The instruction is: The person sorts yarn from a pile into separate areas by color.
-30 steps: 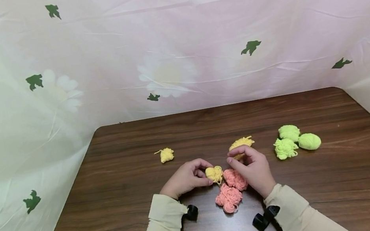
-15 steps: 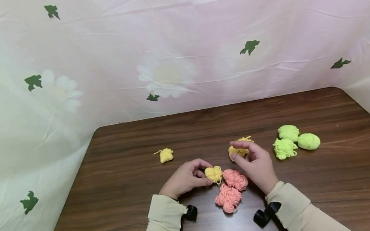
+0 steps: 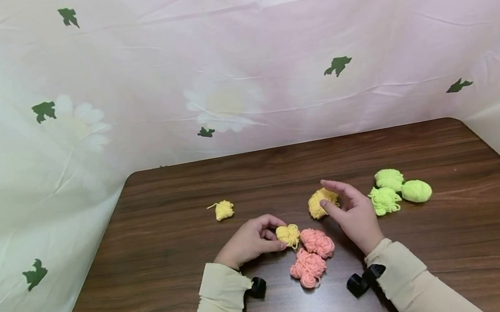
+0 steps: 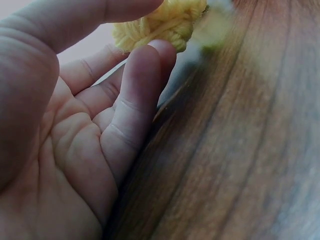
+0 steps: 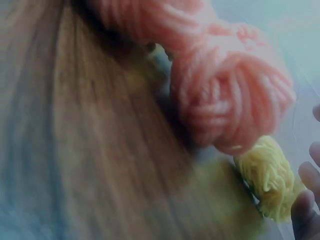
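My left hand (image 3: 253, 242) pinches a small yellow yarn ball (image 3: 288, 236) between thumb and fingers at the table's middle. The left wrist view shows that yellow ball (image 4: 160, 25) at the fingertips. Two pink yarn balls, one (image 3: 318, 243) behind the other (image 3: 308, 268), lie just right of it. My right hand (image 3: 356, 215) has thumb and index finger spread beside a deeper yellow yarn ball (image 3: 319, 204). The thumb tip overlaps that ball; contact cannot be made out. In the right wrist view, fingers (image 5: 310, 180) show at the edge near a yellow ball (image 5: 267, 177).
Three lime-green yarn balls (image 3: 389, 180) sit clustered at the right. A smaller pale yellow yarn ball (image 3: 224, 210) with a loose tail lies at back left. Behind the wooden table (image 3: 168, 190) hangs a patterned cloth (image 3: 233, 45).
My right hand has moved right and slightly back from above the pink ball, its thumb and index finger spreading wider. More of the deeper yellow ball shows. The left hand stays put.
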Demonstrator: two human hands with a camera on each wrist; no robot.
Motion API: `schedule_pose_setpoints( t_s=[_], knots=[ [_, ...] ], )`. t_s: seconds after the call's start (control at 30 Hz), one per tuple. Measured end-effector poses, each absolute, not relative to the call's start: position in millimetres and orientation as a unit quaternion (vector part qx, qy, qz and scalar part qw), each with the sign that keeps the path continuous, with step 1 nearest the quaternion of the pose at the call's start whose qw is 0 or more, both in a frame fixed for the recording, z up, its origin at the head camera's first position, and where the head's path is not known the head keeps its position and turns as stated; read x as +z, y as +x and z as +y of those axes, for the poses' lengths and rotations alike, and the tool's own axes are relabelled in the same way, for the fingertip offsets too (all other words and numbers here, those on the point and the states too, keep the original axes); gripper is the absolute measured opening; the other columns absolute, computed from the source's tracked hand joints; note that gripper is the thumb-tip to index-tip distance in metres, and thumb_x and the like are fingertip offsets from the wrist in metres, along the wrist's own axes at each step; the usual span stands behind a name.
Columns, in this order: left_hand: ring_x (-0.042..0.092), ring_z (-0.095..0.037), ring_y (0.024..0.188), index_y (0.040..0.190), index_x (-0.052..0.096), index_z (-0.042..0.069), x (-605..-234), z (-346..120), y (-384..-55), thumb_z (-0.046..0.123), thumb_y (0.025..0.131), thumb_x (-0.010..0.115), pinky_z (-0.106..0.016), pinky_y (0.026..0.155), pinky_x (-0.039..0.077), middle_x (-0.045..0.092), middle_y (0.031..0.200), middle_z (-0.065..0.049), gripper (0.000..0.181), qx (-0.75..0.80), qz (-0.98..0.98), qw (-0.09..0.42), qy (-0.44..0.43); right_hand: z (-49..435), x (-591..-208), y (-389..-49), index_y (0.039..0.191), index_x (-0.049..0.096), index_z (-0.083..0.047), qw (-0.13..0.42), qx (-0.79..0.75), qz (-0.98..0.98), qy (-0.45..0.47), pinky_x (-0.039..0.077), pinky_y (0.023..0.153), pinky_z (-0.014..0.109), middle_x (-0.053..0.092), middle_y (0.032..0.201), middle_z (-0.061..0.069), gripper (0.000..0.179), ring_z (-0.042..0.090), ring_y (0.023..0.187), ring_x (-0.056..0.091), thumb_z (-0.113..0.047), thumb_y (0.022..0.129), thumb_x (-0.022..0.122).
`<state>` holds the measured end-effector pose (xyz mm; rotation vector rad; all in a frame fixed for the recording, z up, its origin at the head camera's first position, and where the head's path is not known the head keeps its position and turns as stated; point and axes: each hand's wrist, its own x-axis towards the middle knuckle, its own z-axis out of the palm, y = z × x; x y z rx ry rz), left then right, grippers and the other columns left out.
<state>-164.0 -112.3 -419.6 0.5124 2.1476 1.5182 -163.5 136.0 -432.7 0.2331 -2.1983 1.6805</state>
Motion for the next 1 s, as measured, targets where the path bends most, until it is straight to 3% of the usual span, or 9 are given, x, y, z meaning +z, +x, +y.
schedule_pose_setpoints(
  t_s=[0.3, 0.4, 0.5, 0.6, 1.0],
  knots=[
    [0.057, -0.01, 0.069, 0.108, 0.061, 0.007, -418.8, -113.7, -164.2, 0.004, 0.077, 0.074, -0.02, 0.055, 0.043, 0.065, 0.083, -0.012, 0.034, 0.545, 0.784, 0.23, 0.187, 144.5, -457.1, -176.4, 0.123, 0.06, -0.015, 0.141, 0.571, -0.806, 0.07, 0.043, 0.052, 0.022, 0.059, 0.124, -0.004, 0.043, 0.018, 0.094, 0.054, -0.021, 0.082, 0.072],
    [0.057, -0.01, 0.069, 0.108, 0.061, 0.008, -419.2, -113.8, -164.5, 0.004, 0.077, 0.074, -0.02, 0.055, 0.043, 0.065, 0.083, -0.012, 0.034, 0.545, 0.784, 0.231, 0.187, 144.6, -456.7, -176.7, 0.123, 0.06, -0.015, 0.133, 0.549, -0.823, 0.065, 0.046, 0.066, 0.022, 0.059, 0.123, -0.004, 0.044, 0.015, 0.1, 0.054, -0.022, 0.082, 0.072],
    [0.057, -0.011, 0.07, 0.108, 0.061, 0.008, -419.8, -113.6, -165.1, 0.004, 0.077, 0.074, -0.02, 0.055, 0.043, 0.065, 0.083, -0.012, 0.034, 0.545, 0.783, 0.231, 0.189, 145.2, -455.9, -176.9, 0.123, 0.06, -0.012, 0.129, 0.527, -0.838, 0.066, 0.046, 0.083, 0.03, 0.059, 0.124, 0.0, 0.043, 0.016, 0.112, 0.052, -0.02, 0.082, 0.072],
    [0.057, -0.012, 0.07, 0.108, 0.061, 0.008, -420.3, -113.3, -165.3, 0.004, 0.077, 0.074, -0.02, 0.055, 0.043, 0.064, 0.083, -0.012, 0.034, 0.546, 0.783, 0.231, 0.189, 146.2, -456.3, -177.6, 0.12, 0.061, -0.01, 0.126, 0.514, -0.846, 0.07, 0.043, 0.092, 0.038, 0.059, 0.124, 0.003, 0.042, 0.018, 0.116, 0.051, -0.02, 0.081, 0.073],
    [0.057, -0.012, 0.07, 0.108, 0.061, 0.009, -418.7, -112.7, -164.3, 0.005, 0.077, 0.074, -0.021, 0.055, 0.043, 0.065, 0.082, -0.012, 0.033, 0.541, 0.788, 0.228, 0.185, 149.8, -458.0, -180.3, 0.116, 0.063, -0.011, 0.118, 0.484, -0.863, 0.085, 0.041, 0.094, 0.043, 0.058, 0.124, 0.004, 0.039, 0.022, 0.117, 0.051, -0.02, 0.08, 0.075]
  ],
)
